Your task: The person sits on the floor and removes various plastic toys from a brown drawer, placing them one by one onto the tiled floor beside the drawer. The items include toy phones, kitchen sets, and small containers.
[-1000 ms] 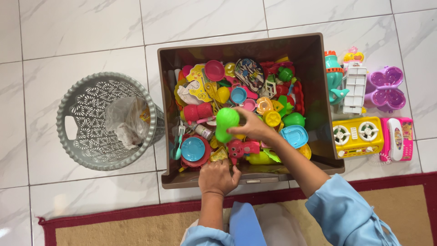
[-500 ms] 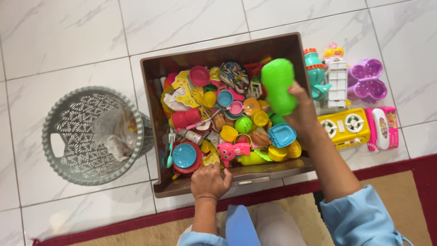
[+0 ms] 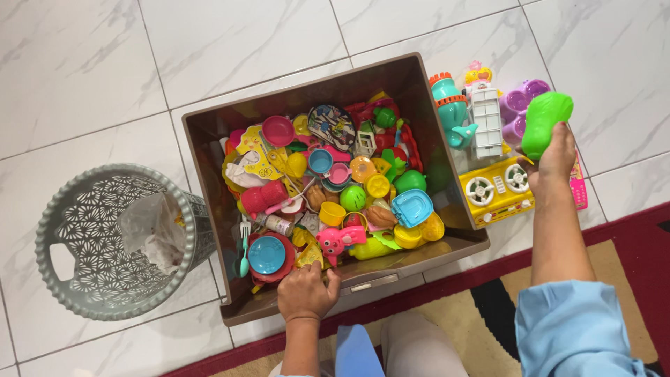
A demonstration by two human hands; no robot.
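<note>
Green toy bottle (image 3: 545,123), clasped in right hand (image 3: 555,159) above yellow toy stove (image 3: 496,190); left hand (image 3: 305,292) clenched on brown bin (image 3: 363,283) rim.

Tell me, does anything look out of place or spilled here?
Nothing is spilled. The brown box is crammed with toys in a jumble, and the grey basket holds only crumpled plastic. The right hand holds a green toy over the floor toys.

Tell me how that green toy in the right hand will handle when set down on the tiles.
The green toy looks like hollow moulded plastic, so probably stiff and light; the right hand lifts it alone. Its rounded, glossy body may slip or roll on the smooth floor tiles.
</note>
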